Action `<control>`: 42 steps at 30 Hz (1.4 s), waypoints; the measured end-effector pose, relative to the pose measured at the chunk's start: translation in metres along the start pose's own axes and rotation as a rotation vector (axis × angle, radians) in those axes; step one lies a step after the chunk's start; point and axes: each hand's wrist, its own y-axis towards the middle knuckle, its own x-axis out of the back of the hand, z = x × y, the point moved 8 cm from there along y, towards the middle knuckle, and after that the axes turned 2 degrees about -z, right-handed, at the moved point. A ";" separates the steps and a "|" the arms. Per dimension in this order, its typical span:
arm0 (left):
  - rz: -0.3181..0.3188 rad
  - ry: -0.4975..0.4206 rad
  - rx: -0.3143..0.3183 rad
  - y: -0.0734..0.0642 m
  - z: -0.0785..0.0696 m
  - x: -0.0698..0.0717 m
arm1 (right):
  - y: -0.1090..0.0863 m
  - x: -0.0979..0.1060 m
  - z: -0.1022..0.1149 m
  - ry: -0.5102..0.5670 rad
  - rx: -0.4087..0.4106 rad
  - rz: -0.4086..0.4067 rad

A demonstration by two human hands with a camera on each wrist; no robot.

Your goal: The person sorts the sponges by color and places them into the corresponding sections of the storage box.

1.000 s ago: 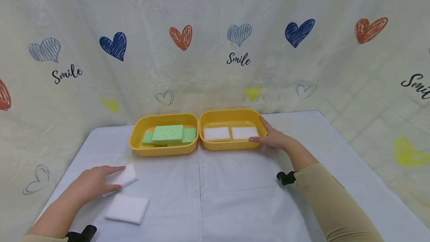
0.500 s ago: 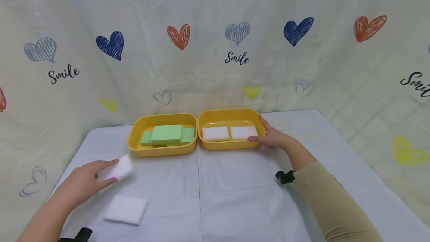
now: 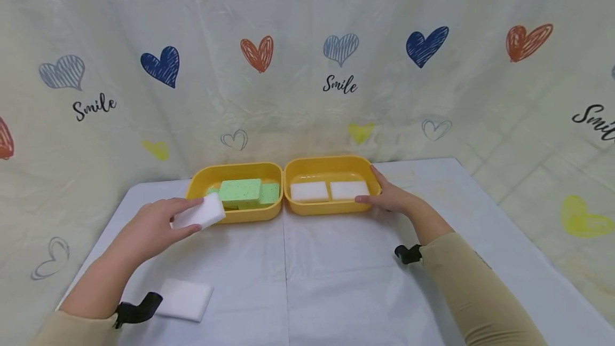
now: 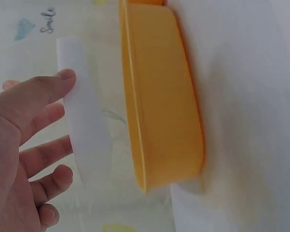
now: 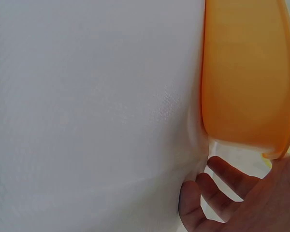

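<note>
My left hand (image 3: 151, 228) pinches a white sponge (image 3: 206, 211) between thumb and fingers. The sponge is tilted, above the near-left edge of the left yellow tray (image 3: 254, 216); the left wrist view shows it beside the tray wall. Green speckled sponges (image 3: 240, 191) lie in that tray, one on top of others. My right hand (image 3: 391, 196) holds the right end of the right yellow tray (image 3: 326, 208), thumb over its near rim and forefinger along its end. Two white sponges (image 3: 309, 191) lie side by side inside it. Another white sponge (image 3: 184, 299) lies flat on the table.
Both trays stand end to end near the back of a white-covered table (image 3: 336, 282). Behind it hangs a pale curtain (image 3: 298, 111) printed with hearts and words. Black wrist straps (image 3: 139, 309) show at both wrists.
My left hand has lifted the white sponge off the table and carried it forward and right to the left tray. The right hand has stayed at the right tray.
</note>
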 end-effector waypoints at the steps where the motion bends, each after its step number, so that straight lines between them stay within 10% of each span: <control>1: -0.001 -0.004 -0.015 0.006 -0.006 0.000 | 0.000 0.000 -0.001 -0.003 -0.002 -0.001; 25: 0.114 -0.101 -0.176 0.139 -0.142 -0.039 | 0.004 0.000 -0.005 0.000 0.006 -0.009; 42: 0.177 0.069 -0.156 0.196 -0.176 -0.106 | 0.004 -0.001 -0.008 0.008 -0.025 -0.009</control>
